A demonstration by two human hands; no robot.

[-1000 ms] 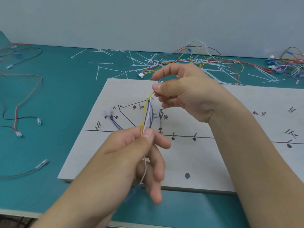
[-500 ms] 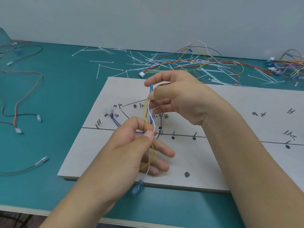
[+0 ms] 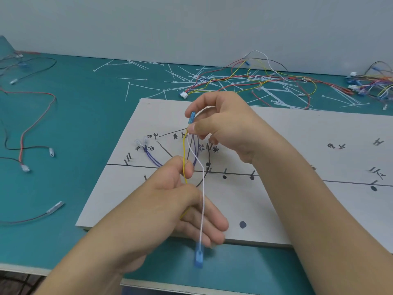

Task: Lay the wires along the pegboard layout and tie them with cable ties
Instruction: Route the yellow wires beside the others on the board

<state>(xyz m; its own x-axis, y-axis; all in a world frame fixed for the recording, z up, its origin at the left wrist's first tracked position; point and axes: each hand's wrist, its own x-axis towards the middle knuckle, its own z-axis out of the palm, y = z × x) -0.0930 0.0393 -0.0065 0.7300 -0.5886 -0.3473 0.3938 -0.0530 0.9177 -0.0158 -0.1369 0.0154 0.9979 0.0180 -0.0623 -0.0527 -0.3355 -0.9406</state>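
Right hand (image 3: 225,124): pinches blue terminal (image 3: 192,117) (white wire (image 3: 203,199) dangling). Left hand (image 3: 165,205): pinches yellow wire (image 3: 184,154), above pegboard's (image 3: 244,199) near edge.

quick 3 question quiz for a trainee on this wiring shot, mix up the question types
1. True or false: the left hand pinches the yellow wire.
2. Relative to the pegboard, the loose cable ties lie: A) on the table beyond its far edge; B) on top of it; C) between it and the person.
3. Which hand pinches the upper blue terminal?

Key: 1 true; 2 A; 3 the right hand.
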